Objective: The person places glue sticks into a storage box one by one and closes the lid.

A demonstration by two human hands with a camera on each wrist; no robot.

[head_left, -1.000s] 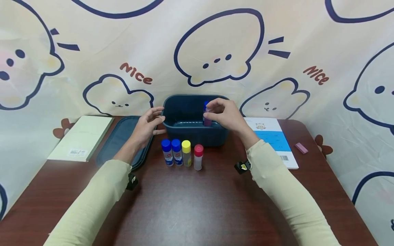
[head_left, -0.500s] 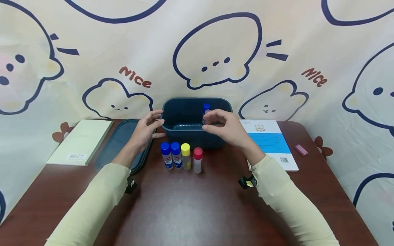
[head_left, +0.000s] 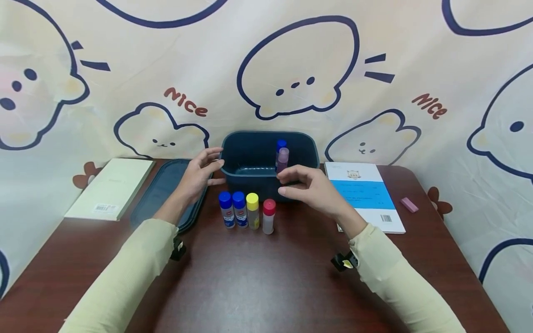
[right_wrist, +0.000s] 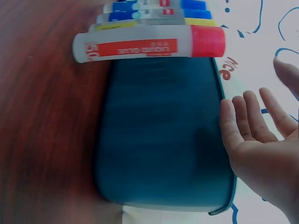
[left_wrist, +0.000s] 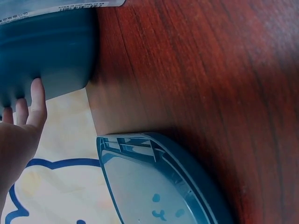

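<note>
A dark teal bin point(head_left: 241, 181) stands at the back of the table, with a blue-capped bottle point(head_left: 281, 144) and a purple-capped bottle point(head_left: 283, 157) upright in its right half. My left hand point(head_left: 195, 175) has its spread fingertips against the bin's left side; the left wrist view shows its fingers point(left_wrist: 38, 95) at the wall. Loosely bent and holding nothing, my right hand point(head_left: 314, 188) hovers by the bin's front right. Before the bin stands a row: two blue-capped glue bottles point(head_left: 227, 215), a yellow-capped one point(head_left: 253, 215) and a red-capped liquid glue bottle point(right_wrist: 140, 44).
Left of the bin lies its teal lid point(head_left: 160, 187), partly behind my left forearm. A pale green box or book point(head_left: 110, 187) is farther left. On the right are a blue-and-white booklet point(head_left: 362, 192) and a small pink eraser-like block point(head_left: 409, 205). A patterned cloth hangs behind.
My right hand has let go of the purple-capped bottle in the bin and drawn back toward me, leaving both bottles there in plain sight. The left hand stays at the bin's side.
</note>
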